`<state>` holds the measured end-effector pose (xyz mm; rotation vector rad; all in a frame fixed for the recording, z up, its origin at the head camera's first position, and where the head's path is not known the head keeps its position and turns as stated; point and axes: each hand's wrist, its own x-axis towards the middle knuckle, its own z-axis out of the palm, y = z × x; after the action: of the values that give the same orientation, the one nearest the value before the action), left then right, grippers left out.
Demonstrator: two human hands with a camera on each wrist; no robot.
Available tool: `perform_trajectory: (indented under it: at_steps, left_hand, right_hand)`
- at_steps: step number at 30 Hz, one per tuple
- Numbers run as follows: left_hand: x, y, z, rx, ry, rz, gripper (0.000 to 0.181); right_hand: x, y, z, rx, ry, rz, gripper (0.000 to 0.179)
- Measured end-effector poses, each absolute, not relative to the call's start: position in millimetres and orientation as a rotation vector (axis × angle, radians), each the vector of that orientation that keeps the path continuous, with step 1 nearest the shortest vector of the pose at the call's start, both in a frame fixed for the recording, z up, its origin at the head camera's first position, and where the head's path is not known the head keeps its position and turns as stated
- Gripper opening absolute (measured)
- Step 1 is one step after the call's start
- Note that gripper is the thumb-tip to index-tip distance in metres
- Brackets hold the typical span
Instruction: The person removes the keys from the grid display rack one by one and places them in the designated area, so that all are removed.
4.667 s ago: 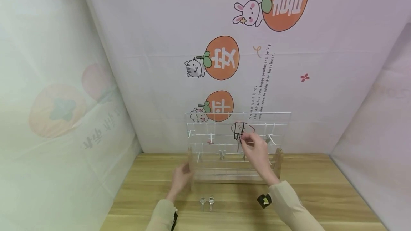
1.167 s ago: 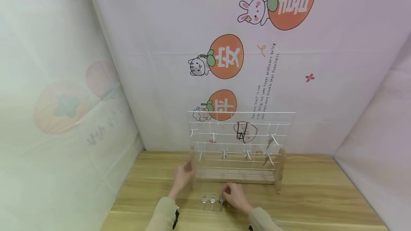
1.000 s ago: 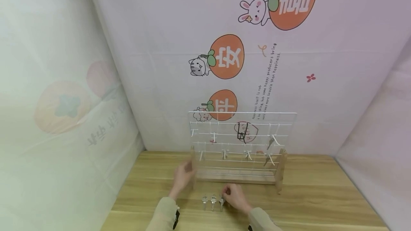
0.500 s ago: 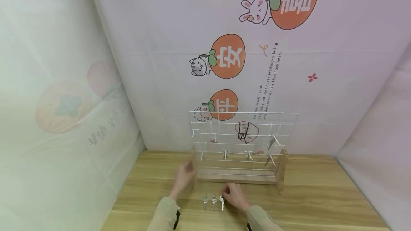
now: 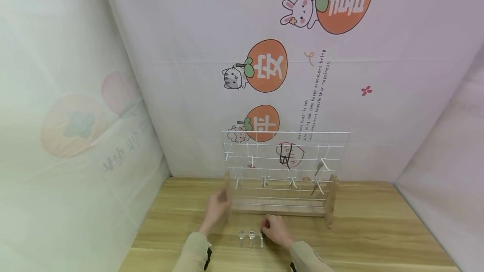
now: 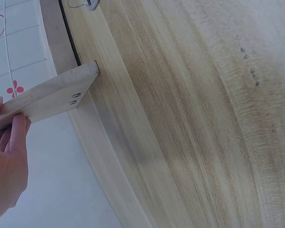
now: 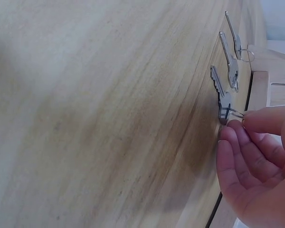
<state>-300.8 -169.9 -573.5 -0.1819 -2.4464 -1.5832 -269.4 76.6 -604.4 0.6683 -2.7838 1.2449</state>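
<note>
My right hand (image 5: 277, 230) is low over the table in front of a white wire rack (image 5: 283, 132). Its thumb and finger pinch the thin ring of a silver key (image 7: 223, 103), whose blade points toward the table's near side. Beside it, two more silver keys, a left one (image 5: 241, 237) and a middle one (image 5: 251, 237), lie in a row with their rings toward the rack. My left hand (image 5: 216, 208) grips the rack's left wooden post (image 6: 61, 90), fingers on one face and thumb on the other.
On the rack's white hooks, keys hang at the upper right (image 5: 319, 167), the lower right (image 5: 315, 188) and lower middle. A black hook (image 5: 285, 156) sits near the upper middle. The rack's wooden base bar (image 5: 280, 211) lies just beyond the keys. A printed cloth (image 5: 189, 95) closes the back.
The right hand has come down from the black hook to the table, and a third key now lies beside the two. Lately that key has only turned slightly. The left hand stays put.
</note>
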Motion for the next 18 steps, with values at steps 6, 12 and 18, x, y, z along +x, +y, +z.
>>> perform_trajectory:
  at_steps: [6, 12, 18]
  left_hand:
    - [-300.2, -169.3, -572.4, -0.189, -2.445, -1.581, 0.051]
    - [-299.8, -170.4, -572.1, -0.172, -2.465, -1.582, 0.052]
    - [-299.9, -169.6, -572.5, -0.182, -2.456, -1.601, 0.049]
  right_hand:
    - [-267.1, 85.1, -601.7, 0.771, -2.671, 1.243, 0.005]
    - [-263.5, 95.4, -588.6, 0.819, -2.623, 1.271, 0.009]
    - [-259.1, 103.6, -570.0, 0.776, -2.601, 1.242, 0.009]
